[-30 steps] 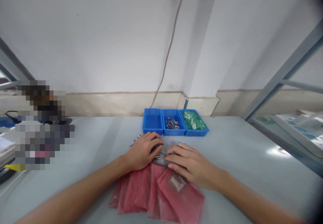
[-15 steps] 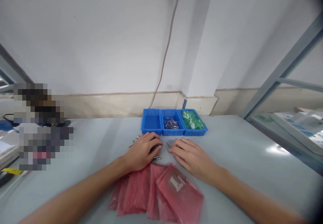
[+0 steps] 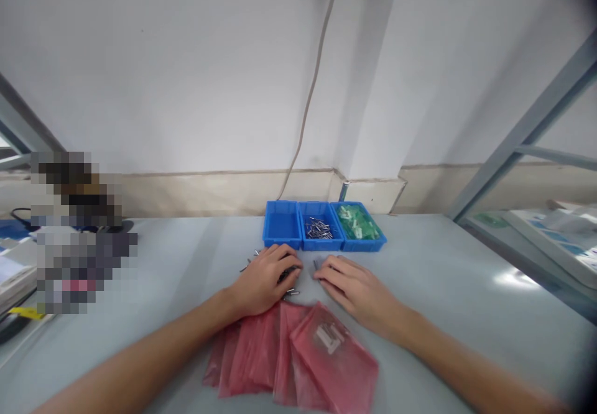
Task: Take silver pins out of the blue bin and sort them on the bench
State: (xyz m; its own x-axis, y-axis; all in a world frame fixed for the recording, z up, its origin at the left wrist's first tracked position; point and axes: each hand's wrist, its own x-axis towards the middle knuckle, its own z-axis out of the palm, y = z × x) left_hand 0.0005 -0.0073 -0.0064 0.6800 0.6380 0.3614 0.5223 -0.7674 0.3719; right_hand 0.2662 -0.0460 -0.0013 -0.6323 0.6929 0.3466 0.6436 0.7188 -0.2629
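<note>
My left hand (image 3: 265, 280) is curled palm down over a pile of small metal pins (image 3: 290, 272), which show dark between thumb and fingers. A few loose pins stick out behind it and below the thumb. To its right, my right hand (image 3: 354, 283) has its fingertips pinched together, with a thin metal pin (image 3: 316, 265) at their tips. Several pink plastic bags (image 3: 336, 364) lie fanned and overlapping in front of both hands. The top one has white and metal pieces inside.
Behind my hands stand a blue bin (image 3: 282, 222) with nothing visible in it, a blue bin of metal pins (image 3: 319, 229) and a bin of green bags (image 3: 358, 222). A blurred-out person (image 3: 84, 246) is at the left. Metal frame posts (image 3: 522, 134) flank the table.
The view has shifted slightly. My hands hold nearly the same places, and the fingers of my right hand have moved only a little around the pin.
</note>
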